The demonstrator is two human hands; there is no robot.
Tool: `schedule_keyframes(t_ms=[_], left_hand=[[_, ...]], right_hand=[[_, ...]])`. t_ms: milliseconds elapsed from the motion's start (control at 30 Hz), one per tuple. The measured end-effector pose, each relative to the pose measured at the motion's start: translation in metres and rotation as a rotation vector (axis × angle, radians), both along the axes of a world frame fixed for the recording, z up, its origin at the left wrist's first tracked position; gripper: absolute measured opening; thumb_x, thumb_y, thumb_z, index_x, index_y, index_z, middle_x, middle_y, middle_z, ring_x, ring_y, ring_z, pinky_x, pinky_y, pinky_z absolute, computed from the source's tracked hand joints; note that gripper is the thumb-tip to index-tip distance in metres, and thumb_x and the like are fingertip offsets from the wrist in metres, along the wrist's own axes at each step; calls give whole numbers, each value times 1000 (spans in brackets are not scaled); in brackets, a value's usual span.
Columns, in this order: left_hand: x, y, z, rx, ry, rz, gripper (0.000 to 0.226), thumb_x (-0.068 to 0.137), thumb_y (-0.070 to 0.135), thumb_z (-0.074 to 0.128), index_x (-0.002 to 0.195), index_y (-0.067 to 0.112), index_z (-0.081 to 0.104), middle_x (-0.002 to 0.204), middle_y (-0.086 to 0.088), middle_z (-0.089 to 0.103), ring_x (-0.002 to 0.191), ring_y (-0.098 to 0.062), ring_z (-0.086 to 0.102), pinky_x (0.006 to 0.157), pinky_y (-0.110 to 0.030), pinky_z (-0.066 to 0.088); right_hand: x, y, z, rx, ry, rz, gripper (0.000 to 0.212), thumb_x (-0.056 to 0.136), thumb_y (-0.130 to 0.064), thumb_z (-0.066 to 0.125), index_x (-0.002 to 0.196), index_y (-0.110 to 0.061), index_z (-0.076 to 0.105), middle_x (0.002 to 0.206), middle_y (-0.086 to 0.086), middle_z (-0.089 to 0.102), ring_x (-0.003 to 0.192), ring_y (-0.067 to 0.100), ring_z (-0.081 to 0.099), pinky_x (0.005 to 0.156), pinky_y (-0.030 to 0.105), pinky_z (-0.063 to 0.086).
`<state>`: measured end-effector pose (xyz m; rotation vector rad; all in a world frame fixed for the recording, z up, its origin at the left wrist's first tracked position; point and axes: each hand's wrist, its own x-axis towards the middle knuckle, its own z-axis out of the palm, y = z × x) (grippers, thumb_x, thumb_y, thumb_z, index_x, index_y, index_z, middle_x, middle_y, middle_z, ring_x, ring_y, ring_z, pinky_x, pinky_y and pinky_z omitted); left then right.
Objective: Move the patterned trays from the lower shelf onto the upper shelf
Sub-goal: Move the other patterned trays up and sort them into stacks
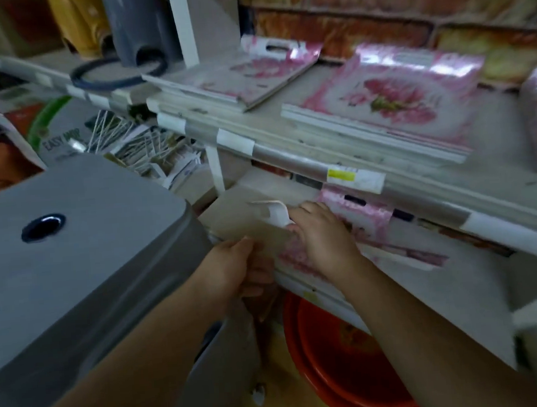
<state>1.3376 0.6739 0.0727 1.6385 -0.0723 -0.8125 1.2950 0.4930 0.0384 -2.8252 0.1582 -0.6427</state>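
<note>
At the left end of the lower shelf (315, 288), the left hand (234, 270) is curled around the near-left corner of the tray stack (252, 223), thumb on top and fingers under its front edge. The topmost piece shows a plain beige face. Just to the right, the right hand (322, 234) lies flat over the pink wrapping, fingers reaching back into the gap beneath the upper shelf (338, 162); whether it grips or only presses cannot be told. More pink-flowered trays (391, 100) already lie on the upper shelf, along its front edge. The step looks like drawing the stack forward. It should probably come out level, clearing the upper shelf's rail before it is lifted, with the right hand holding the slippery wrapping so that nothing slides off. The grey bin (81, 250) crowds the left side, so the pull is best kept straight.
</note>
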Motion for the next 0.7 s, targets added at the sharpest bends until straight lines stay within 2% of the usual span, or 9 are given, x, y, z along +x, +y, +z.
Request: schedule_keyframes(t_ms=[100, 133, 233, 267, 333, 433, 533, 600, 700], left_hand=[[-6, 9, 12, 67, -232, -26, 19, 97, 27, 50, 113, 18, 57, 90, -2, 71, 79, -20, 71, 65, -36, 60], [-7, 14, 19, 107, -349, -29, 25, 94, 25, 55, 118, 22, 54, 96, 1, 68, 83, -17, 70, 69, -36, 60], [-7, 30, 47, 103, -729, -66, 60, 83, 26, 69, 135, 29, 38, 111, 11, 57, 94, -6, 62, 67, -18, 54], [-5, 32, 53, 109, -854, -94, 71, 81, 29, 72, 140, 29, 33, 118, 10, 53, 104, -8, 58, 74, -20, 52], [-3, 39, 71, 142, -1057, -154, 91, 75, 35, 77, 148, 31, 23, 140, 2, 42, 127, -16, 43, 98, -36, 45], [-3, 52, 100, 183, -1181, -268, 107, 69, 44, 81, 151, 34, 13, 153, 3, 31, 139, -19, 28, 110, -39, 30], [-9, 61, 122, 205, -1251, -369, 104, 69, 49, 80, 151, 33, 18, 152, 5, 34, 137, -17, 32, 110, -37, 30], [-13, 67, 133, 172, -1256, -350, 97, 69, 46, 81, 148, 32, 27, 150, 5, 36, 131, -13, 38, 104, -30, 31], [-16, 77, 153, 154, -1281, -286, 95, 68, 44, 82, 146, 31, 30, 148, 4, 39, 130, -17, 40, 107, -35, 35]], right_hand=[[-26, 15, 43, 15, -75, -17, 11, 87, -13, 69, 82, -10, 60, 81, 8, 55, 79, 25, 49, 63, 32, 30], [-35, 20, 60, 25, -80, -17, 17, 89, -15, 67, 78, -15, 54, 79, 4, 50, 77, 22, 45, 63, 31, 25], [-64, 37, 113, 117, -53, 2, 34, 92, -18, 62, 71, -22, 36, 71, -6, 36, 70, 15, 35, 58, 33, 19], [-70, 38, 125, 151, -26, 4, 37, 93, -21, 61, 68, -24, 34, 70, -6, 36, 67, 13, 34, 56, 31, 22], [-86, 47, 149, 177, -18, -6, 38, 94, -26, 59, 66, -23, 33, 70, -6, 37, 64, 8, 35, 55, 27, 25], [-107, 66, 179, 206, -45, -11, 34, 94, -31, 59, 71, -14, 40, 70, -3, 38, 61, 9, 33, 57, 30, 28], [-124, 79, 205, 271, -111, -12, 33, 93, -33, 60, 76, -10, 43, 70, -2, 39, 59, 9, 32, 55, 27, 27], [-134, 86, 219, 292, -154, 5, 31, 93, -33, 60, 76, -12, 44, 69, -2, 38, 58, 7, 32, 53, 23, 26], [-144, 93, 237, 336, -222, 28, 27, 92, -37, 61, 74, -22, 46, 65, -10, 39, 56, 4, 35, 52, 20, 29]])
